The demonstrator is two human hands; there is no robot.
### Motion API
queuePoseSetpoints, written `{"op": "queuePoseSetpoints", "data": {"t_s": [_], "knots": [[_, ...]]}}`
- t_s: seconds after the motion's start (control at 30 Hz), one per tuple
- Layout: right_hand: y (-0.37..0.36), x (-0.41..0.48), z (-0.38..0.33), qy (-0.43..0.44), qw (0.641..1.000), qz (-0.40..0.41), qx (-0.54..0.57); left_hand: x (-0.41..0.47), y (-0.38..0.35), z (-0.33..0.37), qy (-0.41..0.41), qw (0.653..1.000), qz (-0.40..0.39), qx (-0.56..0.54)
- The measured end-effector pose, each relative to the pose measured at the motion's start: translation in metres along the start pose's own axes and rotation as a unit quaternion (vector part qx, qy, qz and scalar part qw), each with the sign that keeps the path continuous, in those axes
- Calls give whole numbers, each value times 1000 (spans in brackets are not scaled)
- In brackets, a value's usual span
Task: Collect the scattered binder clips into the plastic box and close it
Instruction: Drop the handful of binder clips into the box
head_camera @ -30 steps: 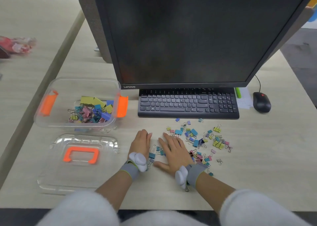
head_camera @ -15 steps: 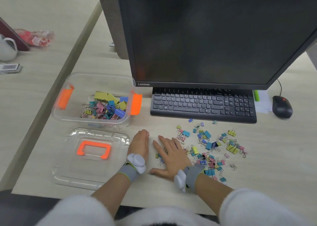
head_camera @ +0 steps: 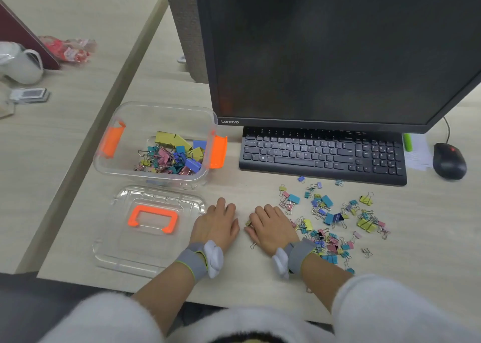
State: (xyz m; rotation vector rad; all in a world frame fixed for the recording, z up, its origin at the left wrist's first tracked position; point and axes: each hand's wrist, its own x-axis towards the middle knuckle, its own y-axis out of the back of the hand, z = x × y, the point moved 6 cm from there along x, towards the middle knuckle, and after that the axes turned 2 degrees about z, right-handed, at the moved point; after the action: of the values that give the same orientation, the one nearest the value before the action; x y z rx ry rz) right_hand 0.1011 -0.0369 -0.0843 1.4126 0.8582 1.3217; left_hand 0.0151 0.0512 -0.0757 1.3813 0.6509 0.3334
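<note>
A clear plastic box [head_camera: 122, 171] with orange latches stands open at the left, holding a heap of coloured binder clips [head_camera: 169, 158]. Its clear lid [head_camera: 145, 251] with an orange handle lies flat in front of it. More coloured binder clips [head_camera: 330, 217] are scattered on the desk in front of the keyboard. My left hand [head_camera: 217, 225] rests beside the lid with its fingers curled down and nothing visible in it. My right hand [head_camera: 270, 229] is curled over a few clips [head_camera: 248, 223] at the left edge of the scatter.
A black keyboard [head_camera: 322, 155] and a large monitor [head_camera: 325, 56] stand behind the clips, with a mouse [head_camera: 449, 160] at the right. On the neighbouring desk to the left are a white mug [head_camera: 20, 64] and a red packet [head_camera: 67, 48].
Both hands went from flat with fingers stretched out to curled. The right hand's fingers closed over the clips lying between the hands. The camera view shifted to the left.
</note>
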Motion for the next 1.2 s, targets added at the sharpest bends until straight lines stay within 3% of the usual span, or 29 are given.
{"op": "queuePoseSetpoints", "data": {"t_s": [0.27, 0.5, 0.57, 0.63, 0.77, 1.03, 1.2], "knots": [[9, 5, 1, -34, 999, -12, 11, -8, 7, 15, -26, 995, 22, 99], [22, 4, 9, -43, 999, -9, 23, -2, 5, 19, -7, 999, 8, 47], [25, 4, 11, -42, 999, -12, 10, 3, -9, 16, 12, 999, -48, -10], [20, 0, 12, -31, 998, -49, -2, 4, -17, 20, -14, 992, -102, -69], [17, -10, 17, 0, 998, -56, -19, 1, -20, 27, -80, 981, -131, -121], [23, -11, 29, -74, 997, -30, -11, -1, -21, 42, -160, 976, -128, -77], [11, -17, 32, -45, 982, -183, -9, 2, -23, 46, -111, 976, -164, -92]]}}
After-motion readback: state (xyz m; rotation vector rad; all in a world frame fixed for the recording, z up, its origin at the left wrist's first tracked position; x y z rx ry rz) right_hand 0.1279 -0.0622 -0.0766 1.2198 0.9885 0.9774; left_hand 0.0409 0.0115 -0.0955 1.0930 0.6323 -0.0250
